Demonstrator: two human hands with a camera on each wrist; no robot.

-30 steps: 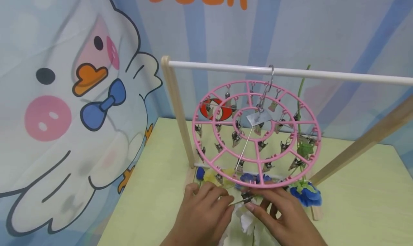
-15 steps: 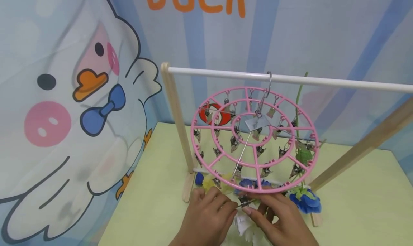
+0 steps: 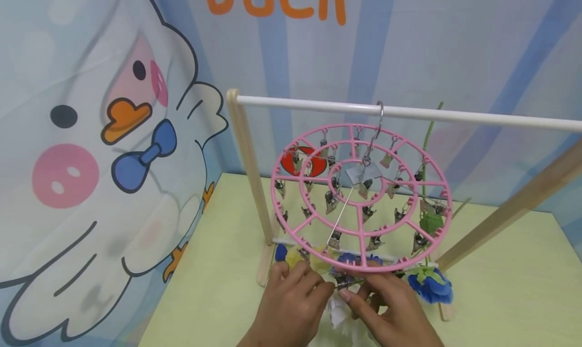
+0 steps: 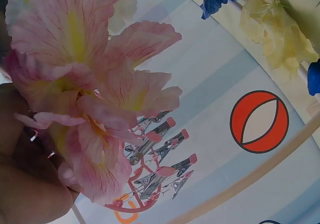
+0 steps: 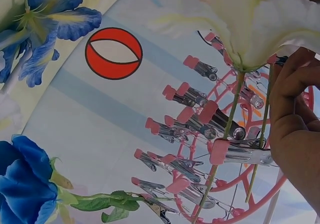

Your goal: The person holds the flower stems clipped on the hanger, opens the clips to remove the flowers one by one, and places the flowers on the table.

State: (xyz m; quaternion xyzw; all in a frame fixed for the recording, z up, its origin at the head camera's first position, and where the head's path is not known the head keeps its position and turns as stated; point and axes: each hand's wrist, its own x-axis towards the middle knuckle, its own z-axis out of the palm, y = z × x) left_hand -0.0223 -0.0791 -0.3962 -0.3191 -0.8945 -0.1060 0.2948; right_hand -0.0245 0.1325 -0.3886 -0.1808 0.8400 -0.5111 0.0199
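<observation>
At the front rim of a round pink clip hanger [image 3: 362,233], my left hand [image 3: 291,301] pinches a thin stem close to a metal clip [image 3: 342,282]. My right hand [image 3: 393,306] holds that clip between thumb and fingers. A pink flower [image 4: 95,99] covers part of the left hand in the left wrist view; its stem is hidden there. Below the hands hangs a white flower [image 3: 341,311], large in the right wrist view with its green stem [image 5: 235,104]. Fingers hide how far the pinched stem reaches into the clip.
The hanger hooks over a white rod [image 3: 309,103] between wooden posts [image 3: 250,165]. Several metal clips dangle from it. A blue rose [image 3: 431,285] hangs at the right, a yellow flower [image 4: 277,34] and a blue-purple flower [image 5: 50,24] behind. A printed duck curtain [image 3: 150,226] stands behind.
The head view has tilted, so the rack sits lower in it. My left fingers have come closer to the clip, covering the short stretch of stem seen before. The hanger has swayed slightly.
</observation>
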